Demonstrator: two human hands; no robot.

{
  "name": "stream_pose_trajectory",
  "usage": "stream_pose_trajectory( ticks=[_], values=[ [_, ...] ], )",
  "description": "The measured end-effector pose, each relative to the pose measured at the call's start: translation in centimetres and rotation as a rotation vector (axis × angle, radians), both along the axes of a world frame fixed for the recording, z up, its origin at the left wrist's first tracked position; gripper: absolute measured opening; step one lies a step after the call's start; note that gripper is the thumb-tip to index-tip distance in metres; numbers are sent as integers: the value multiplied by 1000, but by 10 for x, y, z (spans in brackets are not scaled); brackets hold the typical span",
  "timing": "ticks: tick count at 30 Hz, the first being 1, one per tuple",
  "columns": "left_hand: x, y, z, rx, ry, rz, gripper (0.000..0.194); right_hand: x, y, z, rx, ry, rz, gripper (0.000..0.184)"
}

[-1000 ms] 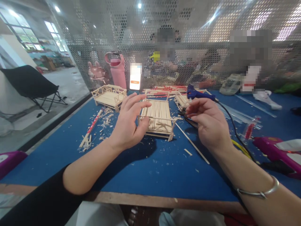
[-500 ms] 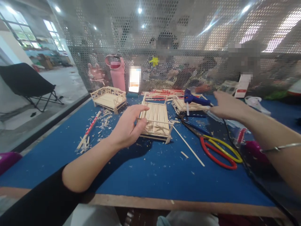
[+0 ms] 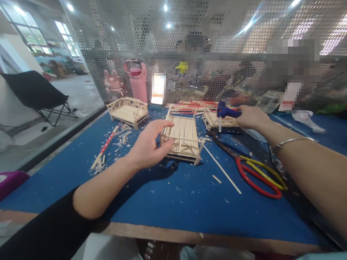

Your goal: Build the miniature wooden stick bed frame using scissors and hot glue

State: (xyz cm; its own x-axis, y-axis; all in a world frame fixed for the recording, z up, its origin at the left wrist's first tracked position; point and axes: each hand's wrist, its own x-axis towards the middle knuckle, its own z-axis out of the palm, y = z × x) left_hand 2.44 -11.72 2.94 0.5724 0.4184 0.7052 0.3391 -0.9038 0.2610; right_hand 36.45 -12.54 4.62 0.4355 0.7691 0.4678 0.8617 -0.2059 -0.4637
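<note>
A small bed-like frame (image 3: pixel 184 130) of thin wooden sticks stands on the blue table in front of me. My left hand (image 3: pixel 150 146) is at its left side, thumb and index finger spread apart over its near left corner; the other fingers are mostly hidden. Farther right, my right hand (image 3: pixel 251 117) has its fingers around the handle end of a blue glue gun (image 3: pixel 229 111), whose pale glue stick (image 3: pixel 219 124) points down. Beneath the gun is another stick model (image 3: pixel 210 119), partly covered.
Scissors (image 3: pixel 260 177) with red and yellow handles lie at right, near a long thin stick (image 3: pixel 223 168). A stick-built bench (image 3: pixel 128 110) stands at back left, beside scraps (image 3: pixel 124 137). Behind are a lit phone (image 3: pixel 158 88), a pink bottle (image 3: pixel 138 85) and a perforated screen (image 3: pixel 108 43).
My right hand has moved left and down onto the glue gun's handle and closed around it. My left hand stays by the stick frame. The view has shifted slightly.
</note>
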Motion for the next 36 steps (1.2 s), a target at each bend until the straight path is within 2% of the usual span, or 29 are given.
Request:
stream_pose_trajectory(
  ticks=[3,6,9,11,12,13,14,15,18,20,22,24,29,36],
  values=[
    [1,1,-1,7,0,-15,31,-7,0,6,-17,43,-128,36],
    [2,1,-2,9,0,-23,31,-19,-6,21,117,247,-173,40],
    [3,0,-1,-9,-8,-25,30,-35,-28,39,254,556,-84,28],
    [3,1,-1,-55,-34,-30,29,-44,-55,45,310,734,30,18],
    [3,2,-1,-97,-62,-32,29,-48,-71,44,333,796,45,9],
    [4,3,-2,-151,-96,-31,30,-51,-88,41,313,754,67,5],
    [4,4,-3,-213,-134,-27,33,-54,-106,36,252,615,115,5],
    [5,6,-4,-276,-171,-23,36,-58,-122,28,166,418,133,11],
    [7,10,-10,-425,-242,-21,43,-73,-161,-2,-13,191,166,22],
    [7,10,-12,-464,-261,-26,44,-88,-174,-21,-8,96,210,33],
    [8,9,-13,-475,-258,-25,44,-104,-178,-34,18,55,225,27],
    [9,7,-13,-487,-250,-26,44,-116,-175,-39,47,-6,259,21],
    [10,5,-16,-553,-268,-43,46,-125,-161,-37,106,-215,452,19],
    [11,6,-19,-574,-258,-66,54,-125,-155,-39,103,-247,453,18]
  ],
)
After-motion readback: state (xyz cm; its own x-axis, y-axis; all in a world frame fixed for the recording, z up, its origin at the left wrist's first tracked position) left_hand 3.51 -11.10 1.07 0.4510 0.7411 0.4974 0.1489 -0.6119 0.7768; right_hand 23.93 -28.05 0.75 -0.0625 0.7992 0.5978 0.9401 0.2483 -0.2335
